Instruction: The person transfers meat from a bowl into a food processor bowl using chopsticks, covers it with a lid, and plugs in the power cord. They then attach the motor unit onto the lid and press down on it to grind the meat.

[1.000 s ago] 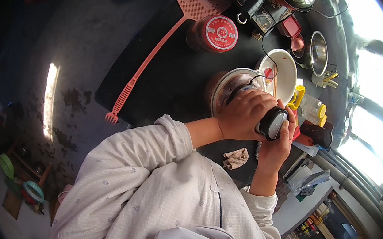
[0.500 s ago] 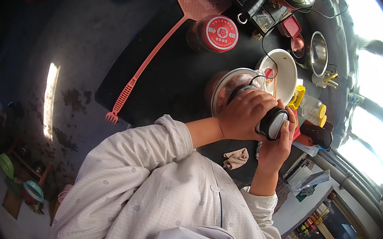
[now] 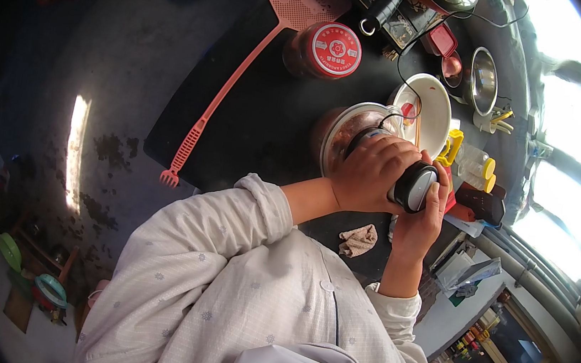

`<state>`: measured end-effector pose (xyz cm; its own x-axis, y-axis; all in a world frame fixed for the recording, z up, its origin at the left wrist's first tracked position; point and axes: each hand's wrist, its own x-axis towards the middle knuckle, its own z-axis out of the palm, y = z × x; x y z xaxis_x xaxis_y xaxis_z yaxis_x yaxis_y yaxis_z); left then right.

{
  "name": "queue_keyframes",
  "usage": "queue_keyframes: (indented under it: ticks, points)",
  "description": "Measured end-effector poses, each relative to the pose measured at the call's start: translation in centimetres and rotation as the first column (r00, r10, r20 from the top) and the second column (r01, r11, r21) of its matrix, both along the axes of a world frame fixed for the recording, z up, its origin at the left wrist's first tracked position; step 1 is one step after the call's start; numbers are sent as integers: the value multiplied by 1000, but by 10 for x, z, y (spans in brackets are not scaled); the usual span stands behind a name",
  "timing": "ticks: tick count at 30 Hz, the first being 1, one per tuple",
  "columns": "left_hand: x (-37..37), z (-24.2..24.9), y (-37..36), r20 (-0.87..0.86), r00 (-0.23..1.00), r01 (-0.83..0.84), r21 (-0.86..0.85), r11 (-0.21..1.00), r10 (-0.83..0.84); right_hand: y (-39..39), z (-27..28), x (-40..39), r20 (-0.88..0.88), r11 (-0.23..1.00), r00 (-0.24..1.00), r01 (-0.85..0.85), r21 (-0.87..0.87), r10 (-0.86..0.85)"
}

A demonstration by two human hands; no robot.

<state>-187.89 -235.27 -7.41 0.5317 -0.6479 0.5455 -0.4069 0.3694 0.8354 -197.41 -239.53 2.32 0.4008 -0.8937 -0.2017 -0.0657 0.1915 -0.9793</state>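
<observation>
Both my hands are closed around a black corded motor head (image 3: 414, 187) with a silver end, which looks like the top of an electric food chopper. My left hand (image 3: 376, 171) wraps over its body from the left. On its right side rests my right hand (image 3: 420, 221), with the thumb by the silver end. Beneath the motor head is a clear bowl (image 3: 334, 133) with a pale rim and reddish contents, partly hidden by my left hand. A thin black cord runs from the motor head up the table.
Left of the bowl stands a red-lidded jar (image 3: 336, 49) beside a pink fly swatter (image 3: 237, 75). A white bowl (image 3: 437, 105) and steel bowl (image 3: 484, 82) are to the right, near yellow-capped bottles (image 3: 478, 167). A crumpled cloth (image 3: 357, 240) lies near the table's front edge.
</observation>
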Motion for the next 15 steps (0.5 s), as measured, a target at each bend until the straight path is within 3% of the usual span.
queue_keyframes:
  ticks: [15]
  points:
    - [-1,-3,0,-7,999,50,12,999,-49,1,1,1,-6,1000,1000,9,5,-9]
